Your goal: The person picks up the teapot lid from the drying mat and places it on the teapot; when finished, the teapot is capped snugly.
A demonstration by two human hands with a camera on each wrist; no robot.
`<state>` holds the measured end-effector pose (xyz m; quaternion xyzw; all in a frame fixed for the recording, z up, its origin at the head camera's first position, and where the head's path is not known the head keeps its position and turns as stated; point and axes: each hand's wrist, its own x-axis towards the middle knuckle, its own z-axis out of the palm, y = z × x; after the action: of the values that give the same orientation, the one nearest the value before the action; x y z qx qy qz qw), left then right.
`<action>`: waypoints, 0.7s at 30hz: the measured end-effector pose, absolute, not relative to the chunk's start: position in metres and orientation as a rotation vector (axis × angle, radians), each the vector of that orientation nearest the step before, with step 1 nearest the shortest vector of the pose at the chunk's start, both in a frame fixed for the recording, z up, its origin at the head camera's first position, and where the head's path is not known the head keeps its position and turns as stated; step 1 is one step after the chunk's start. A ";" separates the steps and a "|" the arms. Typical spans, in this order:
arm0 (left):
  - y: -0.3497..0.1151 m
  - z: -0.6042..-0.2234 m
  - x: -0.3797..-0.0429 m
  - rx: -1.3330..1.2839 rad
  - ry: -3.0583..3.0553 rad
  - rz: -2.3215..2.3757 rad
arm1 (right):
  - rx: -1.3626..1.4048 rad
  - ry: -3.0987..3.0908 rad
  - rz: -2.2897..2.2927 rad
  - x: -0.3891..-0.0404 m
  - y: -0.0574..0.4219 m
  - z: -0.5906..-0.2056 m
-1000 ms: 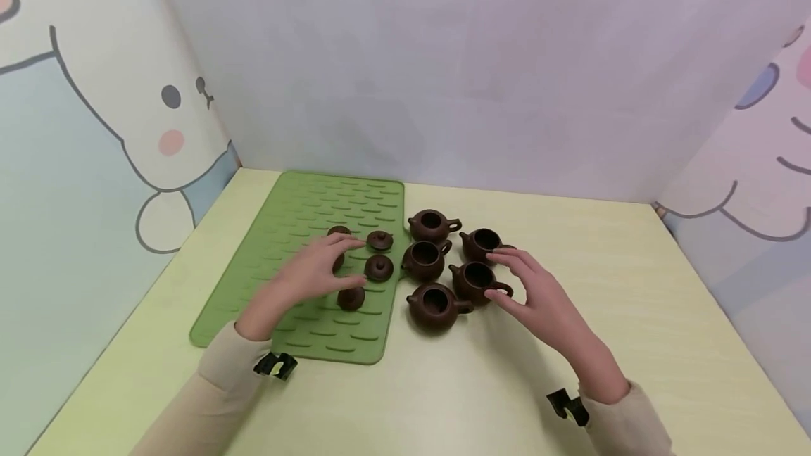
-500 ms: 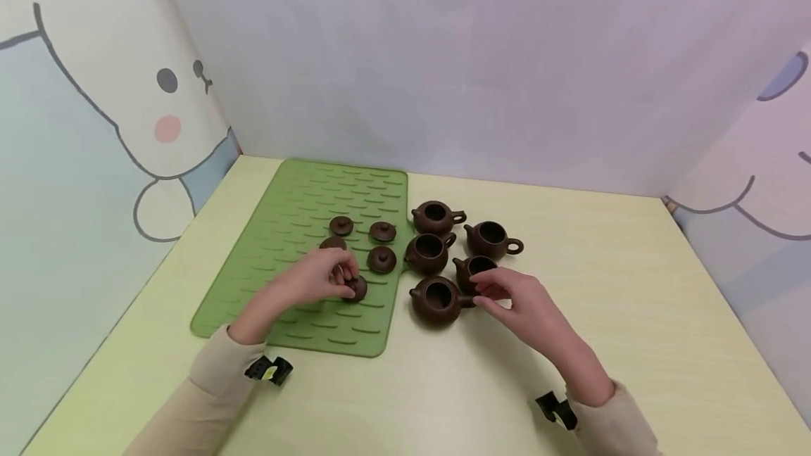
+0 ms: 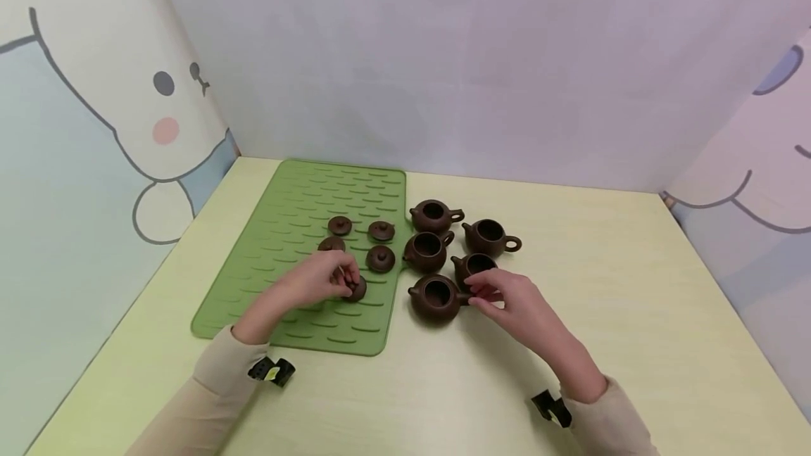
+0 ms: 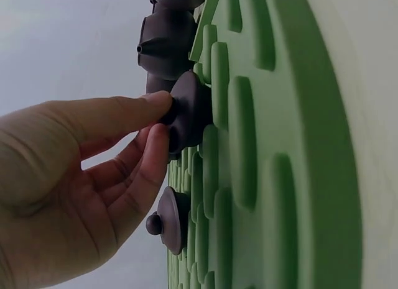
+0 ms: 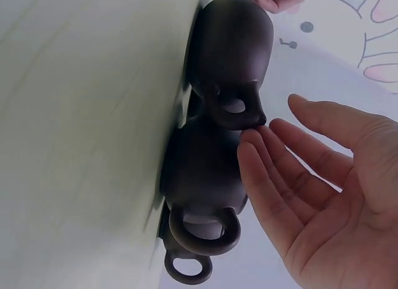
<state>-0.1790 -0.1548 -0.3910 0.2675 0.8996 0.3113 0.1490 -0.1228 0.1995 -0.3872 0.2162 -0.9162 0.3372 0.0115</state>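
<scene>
At the left, the green mat (image 3: 260, 231) is ridged, so a lid set down there could rock. The left hand (image 3: 323, 276) pinches the near lid (image 3: 359, 290) by its knob between thumb and finger; whether the lid touches the mat I cannot tell. So small a hold could let it slip or twist. Four other lids lie loose just beyond; a low sweep of the knuckles would likely nudge them, the right-hand one (image 3: 381, 259) especially. To the right, five open pots crowd the tabletop (image 3: 412, 400), so a push on one could knock spouts and handles together. The right hand (image 3: 516, 301) holds nothing, thumb well apart from the fingers, its fingertips at or just beside the handle of the front pot (image 3: 434, 305). Closing off-centre could turn that pot or bump the one behind (image 3: 475, 269).
</scene>
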 end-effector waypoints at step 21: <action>-0.150 -0.382 -0.177 0.779 2.637 0.923 | 0.503 -2.967 0.700 -0.125 0.186 -0.383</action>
<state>-0.1774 -0.1502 -0.3820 0.2667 0.9026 0.3159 0.1202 -0.1247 0.1863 -0.3833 0.1626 -0.9600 0.2264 0.0261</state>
